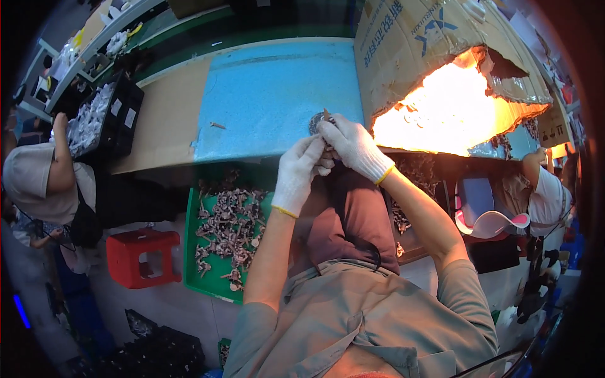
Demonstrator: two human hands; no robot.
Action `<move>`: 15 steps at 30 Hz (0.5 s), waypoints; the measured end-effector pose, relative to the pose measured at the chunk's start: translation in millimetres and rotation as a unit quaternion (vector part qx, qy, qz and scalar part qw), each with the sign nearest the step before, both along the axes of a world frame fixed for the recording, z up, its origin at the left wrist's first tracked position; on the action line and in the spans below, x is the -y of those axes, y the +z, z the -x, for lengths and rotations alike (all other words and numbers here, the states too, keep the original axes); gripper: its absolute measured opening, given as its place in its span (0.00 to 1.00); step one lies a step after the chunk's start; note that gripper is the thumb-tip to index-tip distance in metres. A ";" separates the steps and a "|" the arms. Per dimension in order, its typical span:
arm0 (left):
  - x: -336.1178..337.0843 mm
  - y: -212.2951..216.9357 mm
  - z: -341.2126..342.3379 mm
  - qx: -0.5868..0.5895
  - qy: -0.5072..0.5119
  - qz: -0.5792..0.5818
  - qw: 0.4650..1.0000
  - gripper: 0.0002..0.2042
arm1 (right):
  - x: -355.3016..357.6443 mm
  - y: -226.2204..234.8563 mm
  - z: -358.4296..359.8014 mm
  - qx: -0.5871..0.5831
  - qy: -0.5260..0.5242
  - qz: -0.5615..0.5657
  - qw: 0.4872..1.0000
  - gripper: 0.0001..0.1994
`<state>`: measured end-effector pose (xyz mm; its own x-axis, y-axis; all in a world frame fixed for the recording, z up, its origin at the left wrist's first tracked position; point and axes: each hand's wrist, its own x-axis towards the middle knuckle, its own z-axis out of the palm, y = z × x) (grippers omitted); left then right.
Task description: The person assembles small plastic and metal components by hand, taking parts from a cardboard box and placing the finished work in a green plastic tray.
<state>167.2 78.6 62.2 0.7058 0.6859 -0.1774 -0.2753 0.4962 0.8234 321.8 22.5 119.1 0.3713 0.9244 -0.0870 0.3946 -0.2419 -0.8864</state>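
Both hands wear white knit gloves with yellow cuffs and meet at the near edge of the blue work surface (277, 101). My left hand (296, 169) is closed, its fingertips pinched against the other glove. My right hand (354, 146) is closed too, thumb and fingers pressed together; whatever they grip is mostly hidden between the gloves. A thin brown pointed piece (326, 114) sticks up beside the right fingers. Just behind the fingers shows a dark grey round disc with a patterned rim (314, 123), partly covered. A small tan stick (217, 125) lies farther left on the blue surface.
Left of my legs, a green tray (187, 252) holds many small brown figure-like parts (230, 227); similar parts (403, 220) lie to the right. A torn cardboard box (403, 63) glows brightly inside. A red stool (142, 255) and black crate (120, 120) stand left. People sit on both sides.
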 end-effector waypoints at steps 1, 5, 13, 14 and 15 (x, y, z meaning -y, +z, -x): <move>9.9 0.8 0.1 -0.004 -0.002 0.002 1.000 0.20 | 6.2 3.7 1.2 -0.061 0.001 0.029 0.998 0.22; 23.9 0.5 10.2 -0.102 0.126 -0.419 0.893 0.17 | 22.0 -5.0 -1.6 -0.402 -0.015 0.126 0.907 0.21; 47.5 -51.1 96.6 -0.225 0.142 -0.342 0.901 0.18 | 79.8 -48.5 16.8 -0.375 0.090 0.162 0.909 0.27; 52.6 -47.8 112.8 -0.275 0.163 -0.189 0.928 0.18 | 94.6 -55.9 10.9 -0.386 0.095 0.154 0.905 0.26; 54.6 -47.5 138.2 -0.308 0.189 -0.113 0.925 0.20 | 105.9 -65.7 7.5 -0.359 0.101 0.158 0.914 0.24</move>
